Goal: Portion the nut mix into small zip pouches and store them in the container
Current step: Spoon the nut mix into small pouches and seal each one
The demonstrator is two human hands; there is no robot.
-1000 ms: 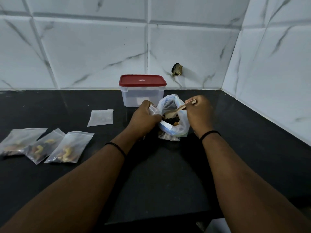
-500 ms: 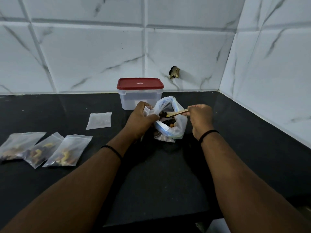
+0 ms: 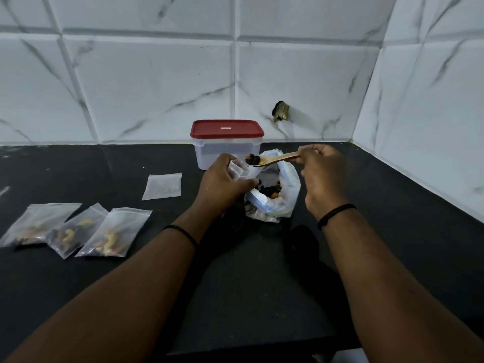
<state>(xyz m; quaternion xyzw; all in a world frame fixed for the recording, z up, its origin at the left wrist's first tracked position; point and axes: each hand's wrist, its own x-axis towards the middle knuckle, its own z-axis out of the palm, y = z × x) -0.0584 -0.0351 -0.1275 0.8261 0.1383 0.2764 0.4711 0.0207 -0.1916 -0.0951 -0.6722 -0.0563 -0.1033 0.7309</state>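
Nut mix (image 3: 269, 190) sits in an open bag (image 3: 285, 195) near the worktop's back edge. The right hand (image 3: 323, 176) pinches a loaded spoon (image 3: 272, 160) level above it, presumably against spills; the left hand (image 3: 225, 183) grips a pouch (image 3: 237, 170) beside the bag, mouth up, likely for filling.

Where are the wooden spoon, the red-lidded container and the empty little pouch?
wooden spoon (image 3: 272, 160): head view, on its neck just behind the loaded bowl.
red-lidded container (image 3: 226, 128): head view, middle of the lid.
empty pouch (image 3: 163, 186): head view, its flat centre.

The small white label on the container's red lid (image 3: 226, 127) seems printed, but is too blurred to read.
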